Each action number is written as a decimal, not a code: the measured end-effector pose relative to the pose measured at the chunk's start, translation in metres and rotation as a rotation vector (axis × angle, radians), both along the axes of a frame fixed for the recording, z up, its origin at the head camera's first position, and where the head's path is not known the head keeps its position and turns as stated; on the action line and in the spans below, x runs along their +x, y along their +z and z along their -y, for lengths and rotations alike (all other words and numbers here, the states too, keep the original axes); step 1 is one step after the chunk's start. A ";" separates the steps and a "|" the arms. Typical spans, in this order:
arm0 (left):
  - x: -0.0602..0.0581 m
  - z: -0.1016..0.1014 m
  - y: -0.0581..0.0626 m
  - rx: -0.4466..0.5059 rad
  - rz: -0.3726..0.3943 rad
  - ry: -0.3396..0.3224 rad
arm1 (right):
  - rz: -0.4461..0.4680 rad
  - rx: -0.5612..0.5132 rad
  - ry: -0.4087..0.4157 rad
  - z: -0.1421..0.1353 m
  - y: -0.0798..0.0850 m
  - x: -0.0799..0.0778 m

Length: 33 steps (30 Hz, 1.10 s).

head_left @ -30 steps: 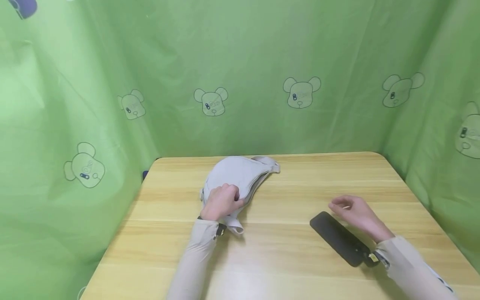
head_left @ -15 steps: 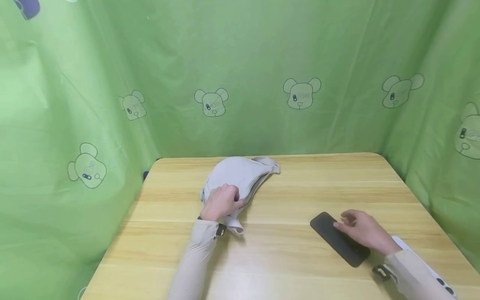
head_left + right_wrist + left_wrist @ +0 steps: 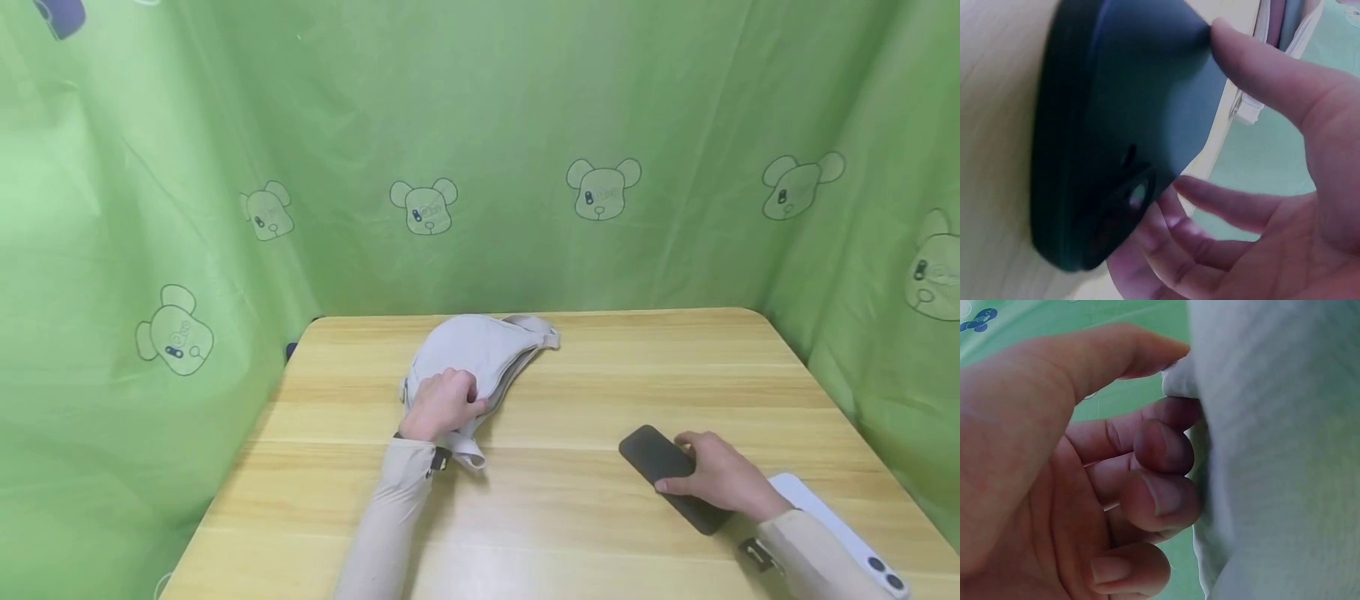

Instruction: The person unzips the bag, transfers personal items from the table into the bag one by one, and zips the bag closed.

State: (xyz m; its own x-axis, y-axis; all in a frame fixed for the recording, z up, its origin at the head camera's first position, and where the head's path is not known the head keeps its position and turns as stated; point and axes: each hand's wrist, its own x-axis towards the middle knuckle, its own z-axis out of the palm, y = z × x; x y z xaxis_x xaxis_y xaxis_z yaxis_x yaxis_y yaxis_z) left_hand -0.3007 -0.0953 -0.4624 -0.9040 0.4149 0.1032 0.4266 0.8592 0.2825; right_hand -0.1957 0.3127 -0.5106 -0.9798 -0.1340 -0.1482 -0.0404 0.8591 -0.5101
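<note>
Two-handed work at a pale wooden surface. The left hand lies over the near part of a grey bag; in the left wrist view its thumb and index finger pinch a fold of the cloth, with the other fingers curled beneath. The right hand grasps a dark phone that lies on the right of the surface, thumb against the left long edge and fingers along the right one. The step in hand is judged to be taking hold of this phone while the bag is steadied. The next move would call for a firm squeeze across both edges, then a level lift, with the left hand's pinch kept.

The bag, the only container shown, lies flat toward the far left of the surface. Its mouth runs along the right side and gapes slightly; the interior cannot be seen, so any contents cannot be told. A white phone lies at the near right, apart from the dark one and partly hidden by the right sleeve.
</note>
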 end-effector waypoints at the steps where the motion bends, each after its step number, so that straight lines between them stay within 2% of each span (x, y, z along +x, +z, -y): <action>1: 0.000 0.001 0.000 0.003 0.001 0.000 | 0.007 0.004 -0.007 0.000 0.001 -0.001; 8: -0.002 0.005 0.002 0.002 0.013 -0.003 | 0.071 0.023 -0.048 0.001 0.001 -0.007; 14: -0.002 0.007 0.004 0.013 0.034 -0.004 | 0.117 -0.052 -0.061 -0.001 -0.001 -0.008; 21: -0.002 0.008 0.004 0.008 0.044 -0.007 | 0.185 -0.196 -0.060 -0.011 0.001 -0.007; 28: -0.001 0.007 0.006 0.001 0.042 -0.003 | 0.171 -0.220 0.031 -0.025 0.014 -0.010; 33: -0.001 0.006 0.006 -0.002 0.040 -0.007 | 0.247 -0.369 0.046 -0.031 0.018 -0.008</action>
